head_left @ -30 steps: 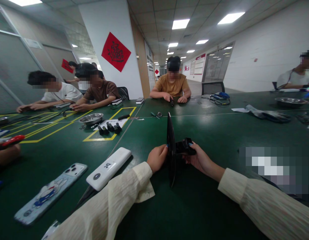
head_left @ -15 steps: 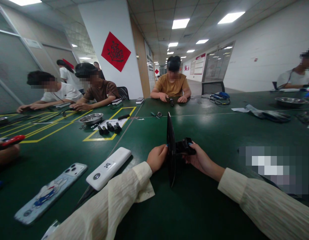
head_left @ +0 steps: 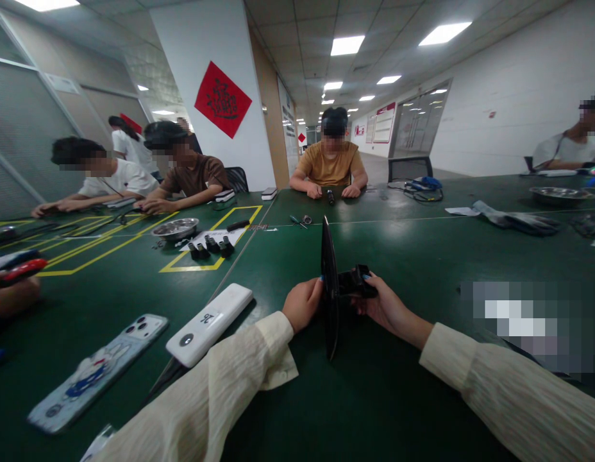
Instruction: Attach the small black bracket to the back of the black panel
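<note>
A thin black panel (head_left: 329, 289), seen nearly edge-on, stands upright above the green table (head_left: 374, 398). My left hand (head_left: 303, 304) grips its left side, the thumb against the panel. On the panel's right side a black bracket-like part (head_left: 358, 281) sticks out. My right hand (head_left: 384, 307) is closed on that part, thumb on top and some fingers hidden beneath it. Left of my left forearm lie a white power bank (head_left: 209, 324) and a phone in a blue patterned case (head_left: 98, 372).
A metal bowl (head_left: 176, 228) and several black cylindrical parts (head_left: 211, 246) sit at the left. Gloves (head_left: 516, 219) and another bowl (head_left: 560, 196) lie at the right. People sit across and at the left. A hand (head_left: 13, 295) at the left edge holds a red tool.
The hand at the left edge has shifted slightly with its red tool. Across the table, a person's hand has moved off the small black object. My hands look unchanged.
</note>
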`<action>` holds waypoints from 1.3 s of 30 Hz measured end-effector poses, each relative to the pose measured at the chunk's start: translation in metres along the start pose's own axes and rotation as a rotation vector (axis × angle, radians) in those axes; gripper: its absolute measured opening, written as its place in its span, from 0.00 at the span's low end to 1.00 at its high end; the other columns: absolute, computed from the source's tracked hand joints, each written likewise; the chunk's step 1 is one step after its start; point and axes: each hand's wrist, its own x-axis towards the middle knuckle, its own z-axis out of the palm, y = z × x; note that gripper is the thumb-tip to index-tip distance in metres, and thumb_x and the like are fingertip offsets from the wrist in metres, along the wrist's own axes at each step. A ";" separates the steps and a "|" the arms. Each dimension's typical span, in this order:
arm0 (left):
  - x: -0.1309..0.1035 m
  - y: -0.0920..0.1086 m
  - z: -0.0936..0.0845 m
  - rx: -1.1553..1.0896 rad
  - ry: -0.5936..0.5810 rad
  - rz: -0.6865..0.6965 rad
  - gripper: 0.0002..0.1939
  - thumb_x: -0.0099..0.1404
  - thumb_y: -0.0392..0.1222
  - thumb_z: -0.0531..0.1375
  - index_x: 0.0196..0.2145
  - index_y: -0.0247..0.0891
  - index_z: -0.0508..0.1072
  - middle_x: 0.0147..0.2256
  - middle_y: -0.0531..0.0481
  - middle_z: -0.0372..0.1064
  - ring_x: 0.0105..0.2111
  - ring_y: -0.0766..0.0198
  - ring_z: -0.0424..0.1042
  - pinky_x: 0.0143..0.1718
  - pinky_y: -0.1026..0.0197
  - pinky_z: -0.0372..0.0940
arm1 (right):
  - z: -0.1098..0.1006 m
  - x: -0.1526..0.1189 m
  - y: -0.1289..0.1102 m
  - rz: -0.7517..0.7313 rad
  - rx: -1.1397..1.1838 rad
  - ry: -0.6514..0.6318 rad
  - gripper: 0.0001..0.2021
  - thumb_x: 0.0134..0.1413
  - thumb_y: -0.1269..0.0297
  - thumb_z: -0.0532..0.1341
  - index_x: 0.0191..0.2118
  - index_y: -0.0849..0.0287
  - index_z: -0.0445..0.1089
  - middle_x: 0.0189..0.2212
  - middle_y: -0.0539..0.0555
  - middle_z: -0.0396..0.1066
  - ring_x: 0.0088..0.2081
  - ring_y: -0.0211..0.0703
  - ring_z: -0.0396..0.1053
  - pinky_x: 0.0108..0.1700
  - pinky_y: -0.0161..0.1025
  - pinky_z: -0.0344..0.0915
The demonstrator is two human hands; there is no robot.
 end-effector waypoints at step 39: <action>-0.001 0.005 -0.002 0.056 -0.023 -0.001 0.15 0.64 0.42 0.46 0.32 0.36 0.71 0.33 0.46 0.73 0.36 0.58 0.70 0.41 0.59 0.62 | 0.001 -0.001 -0.001 0.004 -0.013 0.016 0.12 0.51 0.60 0.53 0.42 0.54 0.55 0.24 0.49 0.66 0.25 0.42 0.66 0.23 0.35 0.58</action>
